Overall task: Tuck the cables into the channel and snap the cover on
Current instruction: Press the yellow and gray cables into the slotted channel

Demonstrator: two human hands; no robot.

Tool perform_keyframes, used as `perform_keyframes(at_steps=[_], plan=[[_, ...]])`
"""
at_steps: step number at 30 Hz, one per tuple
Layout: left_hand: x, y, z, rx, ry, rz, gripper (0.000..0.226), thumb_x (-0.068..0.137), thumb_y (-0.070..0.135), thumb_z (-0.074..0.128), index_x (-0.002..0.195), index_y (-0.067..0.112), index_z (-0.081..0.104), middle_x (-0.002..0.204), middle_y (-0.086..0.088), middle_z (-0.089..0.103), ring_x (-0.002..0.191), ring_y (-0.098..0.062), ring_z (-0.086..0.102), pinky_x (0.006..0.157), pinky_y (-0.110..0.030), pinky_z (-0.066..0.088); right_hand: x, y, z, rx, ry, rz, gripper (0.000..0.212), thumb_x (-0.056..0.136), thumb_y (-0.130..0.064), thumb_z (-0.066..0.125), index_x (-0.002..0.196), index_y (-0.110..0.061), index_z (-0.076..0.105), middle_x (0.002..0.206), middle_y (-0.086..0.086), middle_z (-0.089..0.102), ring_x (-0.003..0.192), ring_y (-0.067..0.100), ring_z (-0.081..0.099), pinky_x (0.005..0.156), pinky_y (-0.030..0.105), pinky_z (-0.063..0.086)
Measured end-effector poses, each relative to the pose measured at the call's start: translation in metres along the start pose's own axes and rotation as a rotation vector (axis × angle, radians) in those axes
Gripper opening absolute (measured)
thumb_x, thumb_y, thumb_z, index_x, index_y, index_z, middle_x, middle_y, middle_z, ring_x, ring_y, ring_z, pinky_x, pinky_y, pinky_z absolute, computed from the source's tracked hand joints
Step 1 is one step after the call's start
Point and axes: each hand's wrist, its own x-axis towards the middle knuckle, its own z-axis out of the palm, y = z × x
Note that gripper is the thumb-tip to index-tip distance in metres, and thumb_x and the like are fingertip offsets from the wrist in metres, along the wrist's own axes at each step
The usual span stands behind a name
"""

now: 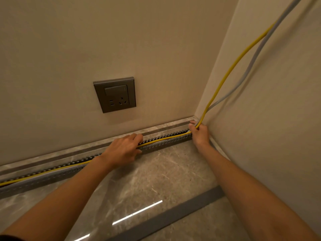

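Holds with the right grip (199, 133) the thin yellow cable (165, 138) and the pale grey cable (251, 65) at the wall corner. Pinches with the left grip (121, 150) the yellow cable inside the slotted grey plastic channel (166, 144). Leaves the long grey cover strip (173, 216) flat on the marble floor (156, 171), well apart.

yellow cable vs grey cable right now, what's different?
Yellow cable lies along the channel toward the left; grey cable shows only hanging by the right wall. Grey cable looks thicker than the yellow cable. Both drop into the corner, where the right hand grips them.
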Motion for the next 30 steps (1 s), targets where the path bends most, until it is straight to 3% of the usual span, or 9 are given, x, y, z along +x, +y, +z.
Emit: perform_keyframes(at_steps=[5, 9, 14, 17, 20, 23, 26, 28, 30], plan=[[0.002, 0.001, -0.003, -0.032, 0.033, -0.022, 0.032, 0.093, 0.030, 0.048, 0.122, 0.018, 0.041, 0.129, -0.004, 0.052, 0.109, -0.025, 0.053, 0.080, -0.032, 0.039, 0.004, -0.004, -0.006, 0.120, -0.011, 0.078, 0.025, 0.091, -0.010, 0.055, 0.106, 0.007, 0.064, 0.090, 0.011, 0.059, 0.087, 0.018, 0.051, 0.070, 0.024, 0.038], [0.005, 0.003, -0.002, -0.007, 0.032, -0.020, 0.050, 0.094, 0.031, 0.045, 0.140, 0.017, 0.029, 0.139, -0.006, 0.044, 0.117, -0.026, 0.050, 0.089, -0.033, 0.041, 0.013, -0.003, -0.012, 0.129, -0.005, 0.098, 0.026, 0.089, -0.012, 0.058, 0.103, 0.009, 0.065, 0.088, 0.011, 0.059, 0.085, 0.019, 0.054, 0.075, 0.026, 0.039], [0.009, 0.007, 0.006, 0.094, 0.008, 0.038, 0.040, 0.094, 0.032, 0.045, 0.130, 0.014, 0.044, 0.127, -0.007, 0.047, 0.109, -0.025, 0.051, 0.081, -0.035, 0.042, 0.027, 0.007, -0.017, 0.091, 0.115, 0.166, 0.035, 0.085, -0.023, 0.063, 0.096, 0.010, 0.066, 0.085, 0.019, 0.063, 0.086, 0.036, 0.065, 0.075, 0.050, 0.055], [0.009, 0.006, 0.006, 0.078, 0.048, 0.040, 0.040, 0.094, 0.030, 0.046, 0.130, 0.013, 0.045, 0.128, -0.007, 0.048, 0.110, -0.025, 0.051, 0.081, -0.034, 0.042, 0.022, 0.005, -0.018, 0.032, 0.073, 0.106, 0.035, 0.088, -0.026, 0.059, 0.096, 0.007, 0.068, 0.097, 0.026, 0.068, 0.095, 0.036, 0.064, 0.083, 0.048, 0.050], [0.005, 0.001, 0.004, 0.014, 0.109, 0.019, 0.039, 0.092, 0.025, 0.051, 0.127, 0.008, 0.049, 0.123, -0.014, 0.052, 0.105, -0.033, 0.054, 0.078, -0.040, 0.043, 0.021, -0.001, -0.019, 0.041, 0.026, 0.090, 0.031, 0.091, -0.026, 0.055, 0.096, 0.000, 0.070, 0.103, 0.023, 0.068, 0.099, 0.033, 0.062, 0.085, 0.040, 0.048], [0.004, -0.001, 0.004, -0.006, 0.101, 0.008, 0.040, 0.092, 0.026, 0.050, 0.129, 0.009, 0.046, 0.123, -0.012, 0.050, 0.103, -0.033, 0.055, 0.077, -0.041, 0.044, 0.019, -0.005, -0.017, 0.250, -0.106, 0.192, 0.023, 0.096, -0.022, 0.048, 0.084, -0.008, 0.062, 0.097, 0.014, 0.059, 0.082, 0.025, 0.061, 0.066, 0.030, 0.054], [0.004, -0.001, 0.006, 0.006, 0.066, 0.003, 0.041, 0.095, 0.029, 0.044, 0.132, 0.012, 0.041, 0.127, -0.009, 0.045, 0.103, -0.030, 0.056, 0.078, -0.039, 0.043, 0.021, -0.006, -0.019, 0.364, -0.086, 0.215, 0.019, 0.097, -0.017, 0.046, 0.081, -0.010, 0.056, 0.097, 0.013, 0.055, 0.059, 0.015, 0.059, 0.042, 0.020, 0.052], [0.005, -0.001, 0.005, -0.002, 0.086, -0.003, 0.040, 0.096, 0.030, 0.042, 0.131, 0.011, 0.041, 0.127, -0.010, 0.045, 0.101, -0.032, 0.057, 0.076, -0.040, 0.043, 0.024, -0.007, -0.019, 0.406, -0.075, 0.228, 0.010, 0.097, -0.014, 0.045, 0.093, -0.009, 0.052, 0.094, 0.013, 0.055, 0.037, 0.010, 0.058, 0.046, 0.023, 0.055], [0.006, 0.000, 0.004, 0.000, 0.105, -0.007, 0.039, 0.096, 0.030, 0.042, 0.129, 0.010, 0.042, 0.125, -0.011, 0.046, 0.097, -0.034, 0.059, 0.074, -0.040, 0.043, 0.029, -0.006, -0.016, 0.446, -0.052, 0.263, 0.016, 0.097, -0.011, 0.045, 0.083, -0.011, 0.050, 0.075, 0.009, 0.051, 0.021, 0.001, 0.044, 0.071, 0.039, 0.059]])
